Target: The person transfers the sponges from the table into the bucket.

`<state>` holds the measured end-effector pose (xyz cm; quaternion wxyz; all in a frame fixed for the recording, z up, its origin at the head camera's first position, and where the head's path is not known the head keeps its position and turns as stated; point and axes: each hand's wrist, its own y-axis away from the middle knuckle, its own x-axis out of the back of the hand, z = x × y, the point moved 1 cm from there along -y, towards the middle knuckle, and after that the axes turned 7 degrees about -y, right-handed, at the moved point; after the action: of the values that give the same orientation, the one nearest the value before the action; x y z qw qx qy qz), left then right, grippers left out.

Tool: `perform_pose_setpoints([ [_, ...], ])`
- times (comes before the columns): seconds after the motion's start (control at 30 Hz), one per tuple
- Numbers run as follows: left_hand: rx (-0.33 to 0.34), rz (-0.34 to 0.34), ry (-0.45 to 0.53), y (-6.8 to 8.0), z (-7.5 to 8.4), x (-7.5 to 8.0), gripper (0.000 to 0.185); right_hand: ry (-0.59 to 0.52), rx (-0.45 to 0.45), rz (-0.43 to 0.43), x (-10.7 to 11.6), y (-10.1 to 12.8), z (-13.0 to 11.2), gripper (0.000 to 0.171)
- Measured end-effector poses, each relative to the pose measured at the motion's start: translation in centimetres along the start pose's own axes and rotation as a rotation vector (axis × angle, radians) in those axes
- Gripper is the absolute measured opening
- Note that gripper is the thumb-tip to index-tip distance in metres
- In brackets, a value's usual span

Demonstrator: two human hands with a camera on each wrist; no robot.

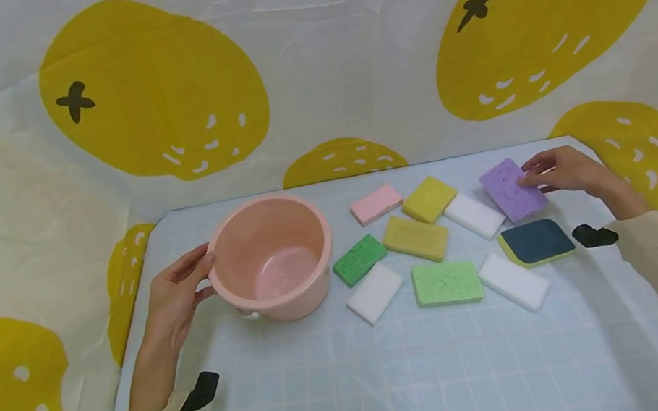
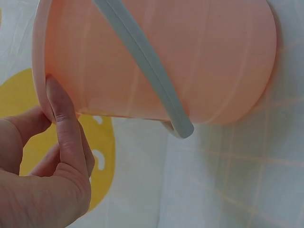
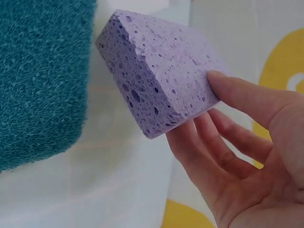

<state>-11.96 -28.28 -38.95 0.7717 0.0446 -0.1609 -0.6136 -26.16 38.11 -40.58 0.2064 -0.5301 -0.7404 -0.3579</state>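
On the left of the table stands a pink bucket (image 1: 278,310) with nothing inside it. My left hand (image 1: 175,291) pinches its rim between thumb and fingers at the left side. In the left wrist view, a pale handle (image 2: 147,66) hangs down the bucket's outer wall. Over at the right, my right hand (image 1: 568,172) holds a purple sponge (image 1: 510,192) by its right edge, thumb on the upper face and fingers beneath. Pores show on the sponge in the right wrist view. Just below it in the head view lies a yellow sponge with a dark blue-green scouring top (image 1: 536,240).
Between bucket and purple sponge lie a pink sponge (image 1: 376,204), a green sponge (image 1: 360,259), a light green sponge (image 1: 446,284), yellow sponges (image 1: 416,238) and white sponges (image 1: 514,281). A patterned cloth wall (image 1: 345,70) rises behind the table (image 1: 362,391).
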Motion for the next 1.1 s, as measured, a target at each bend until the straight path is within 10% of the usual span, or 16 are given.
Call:
perform_pose_setpoints([
  [1.1,0.020,-0.007,0.032,0.2,0.2,-0.2,0.070,-0.147,0.044,-0.018,-0.7,0.7,-8.6,0.073],
])
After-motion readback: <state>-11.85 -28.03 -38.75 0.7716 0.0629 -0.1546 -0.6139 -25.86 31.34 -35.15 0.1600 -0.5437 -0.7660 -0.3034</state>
